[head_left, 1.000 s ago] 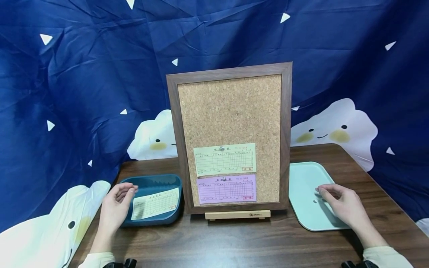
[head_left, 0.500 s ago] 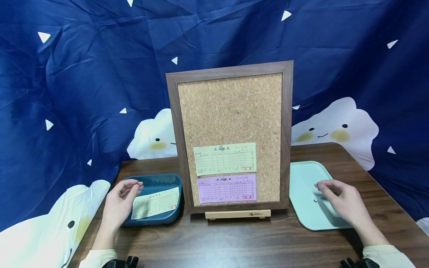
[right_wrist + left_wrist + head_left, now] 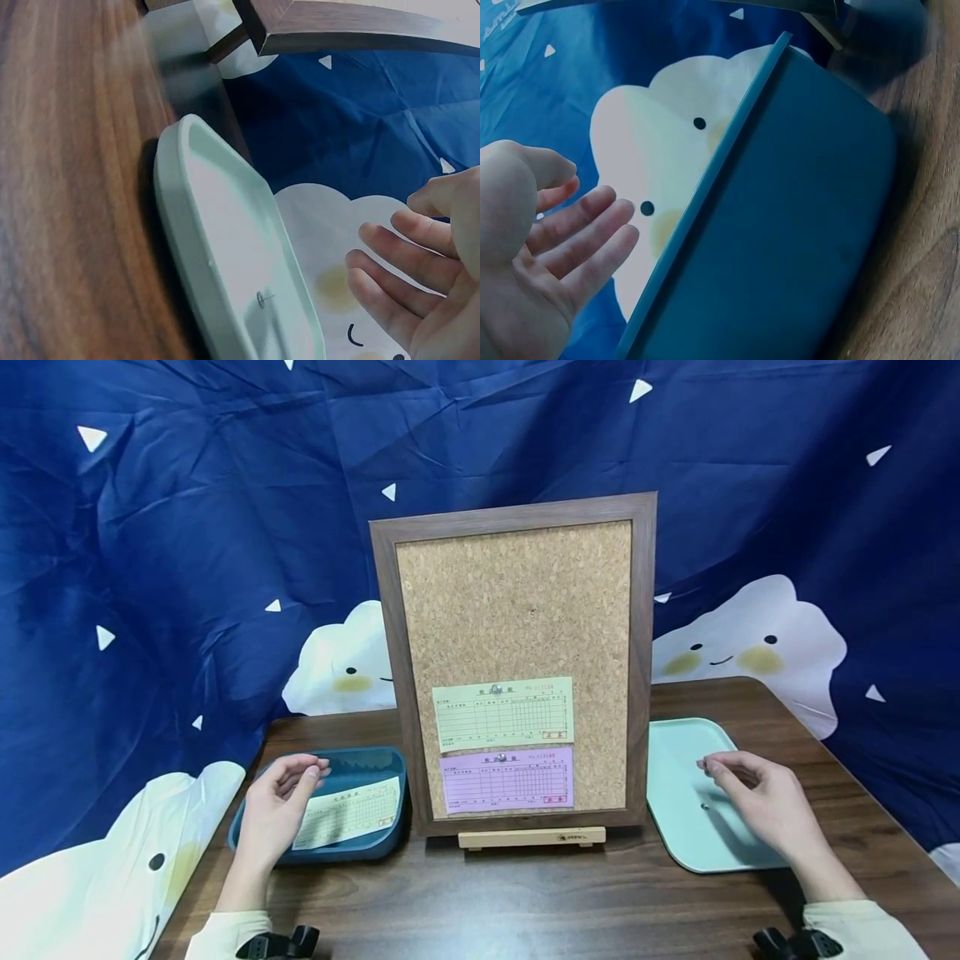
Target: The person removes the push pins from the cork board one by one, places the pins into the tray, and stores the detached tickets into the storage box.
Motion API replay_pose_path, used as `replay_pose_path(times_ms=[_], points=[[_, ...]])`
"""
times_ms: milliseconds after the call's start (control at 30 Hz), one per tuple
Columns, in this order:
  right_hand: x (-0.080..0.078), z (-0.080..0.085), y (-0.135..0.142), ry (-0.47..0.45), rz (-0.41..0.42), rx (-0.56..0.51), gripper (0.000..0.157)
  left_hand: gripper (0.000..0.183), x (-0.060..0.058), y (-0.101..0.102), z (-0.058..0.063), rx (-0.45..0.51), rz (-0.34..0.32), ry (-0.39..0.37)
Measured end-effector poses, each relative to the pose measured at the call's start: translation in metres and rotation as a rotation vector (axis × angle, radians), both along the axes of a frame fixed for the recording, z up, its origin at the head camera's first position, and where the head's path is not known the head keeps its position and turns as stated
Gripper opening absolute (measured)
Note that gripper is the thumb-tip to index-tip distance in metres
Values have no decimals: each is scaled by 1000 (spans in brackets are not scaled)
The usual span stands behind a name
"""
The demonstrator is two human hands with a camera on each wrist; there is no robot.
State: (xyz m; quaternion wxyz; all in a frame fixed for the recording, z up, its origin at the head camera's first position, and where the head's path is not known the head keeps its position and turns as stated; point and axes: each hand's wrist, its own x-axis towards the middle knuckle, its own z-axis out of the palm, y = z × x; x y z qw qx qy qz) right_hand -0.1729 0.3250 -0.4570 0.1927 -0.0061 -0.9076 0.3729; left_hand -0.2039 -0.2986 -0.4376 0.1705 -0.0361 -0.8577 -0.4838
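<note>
Hovering, left hand (image 3: 276,810) by the bin (image 3: 363,852), right hand (image 3: 768,797) above the tray (image 3: 686,843), both loosely bent, nothing visibly held; I'd best lift the slip (image 3: 352,811) in the bin by one edge, the pin (image 3: 705,807) on the tray by its head.

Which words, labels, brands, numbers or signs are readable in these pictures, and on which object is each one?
No text reads with certainty.
Green slip: title, number, red stamp, all too small.
Purple slip: likewise too small.
Pale slip in the blue box: print too small.
Wooden ledge: dark logo, too small.
Blue curtain: pale lettering, left wrist view, blurred.
</note>
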Motion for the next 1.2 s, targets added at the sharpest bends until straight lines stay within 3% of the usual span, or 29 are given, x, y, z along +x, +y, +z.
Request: replay_pose_path(times_ms=[1200], points=[[-5,21,-19,113,87,-92,18,29,-8,34,16,90,-100,-3]])
